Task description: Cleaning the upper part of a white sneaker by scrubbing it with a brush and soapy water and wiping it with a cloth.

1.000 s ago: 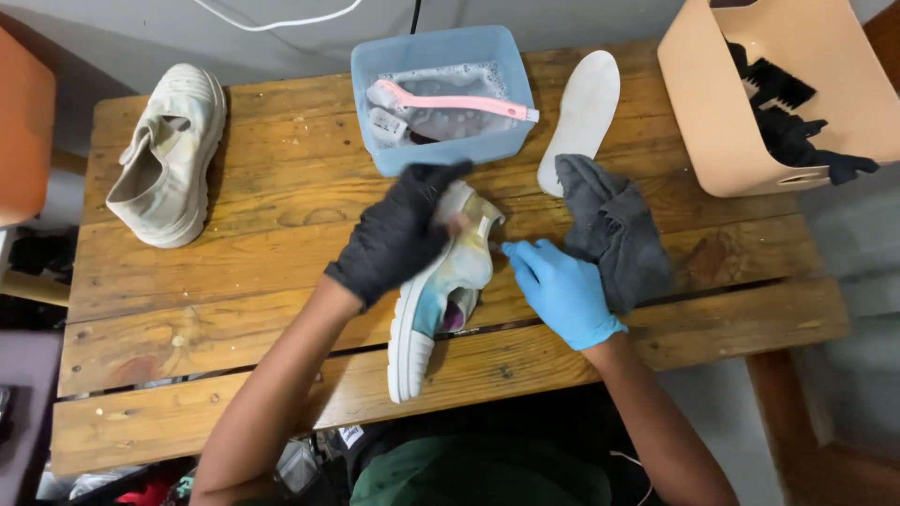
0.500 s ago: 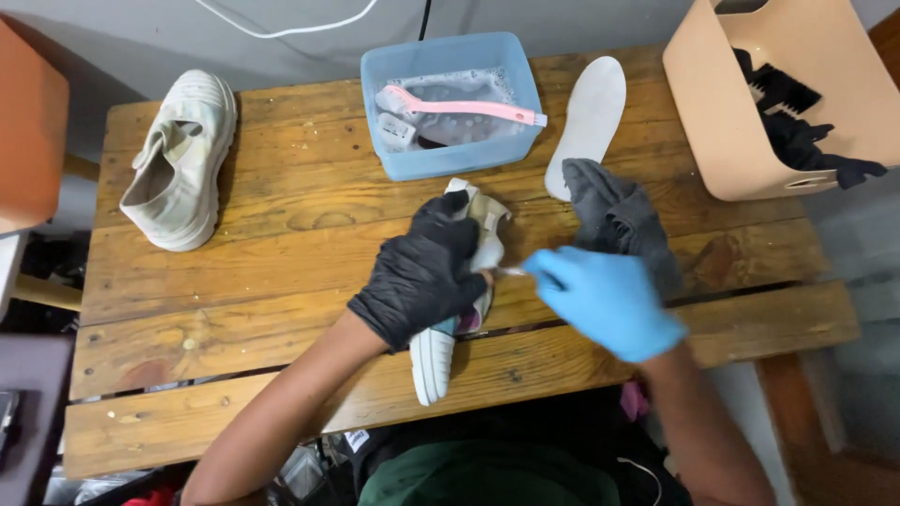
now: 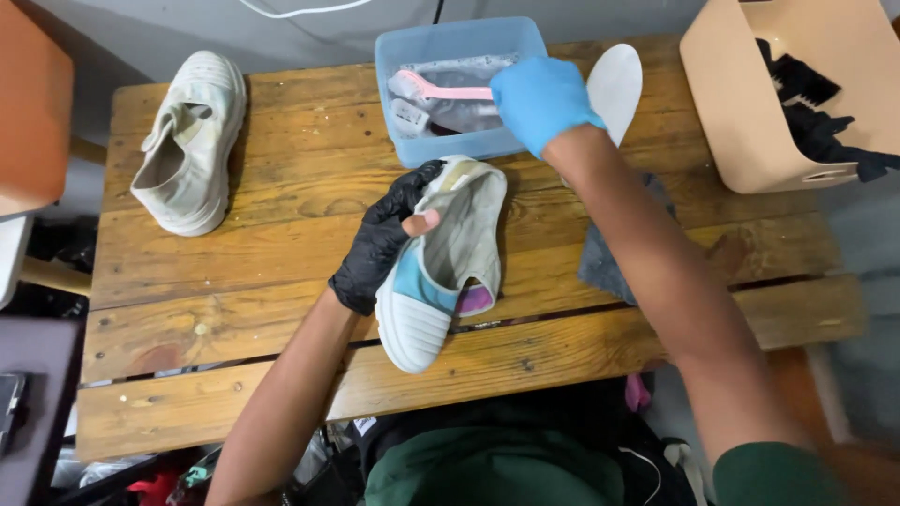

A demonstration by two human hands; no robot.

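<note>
A pale shoe (image 3: 445, 267) with a blue and pink patch lies near the middle of the wooden surface (image 3: 281, 272), its heel toward the near edge. The left hand (image 3: 384, 239), in a black glove, has its fingers wrapped around the shoe's left side, thumb pressed on the upper. The right hand (image 3: 542, 98), in a blue glove, is over the clear blue tub (image 3: 455, 89) at the far edge, fingers closed about the handle end of a pink brush (image 3: 441, 89) lying in the tub. Just right of the tub lies one white insole (image 3: 619, 80). A grey cloth (image 3: 600, 262) lies under the right forearm. A second pale shoe (image 3: 187, 141) rests near the far left corner, well apart, with bare planks between. One tan box (image 3: 759, 103) overhangs the far right corner. Two shoes, one brush, one tub.
</note>
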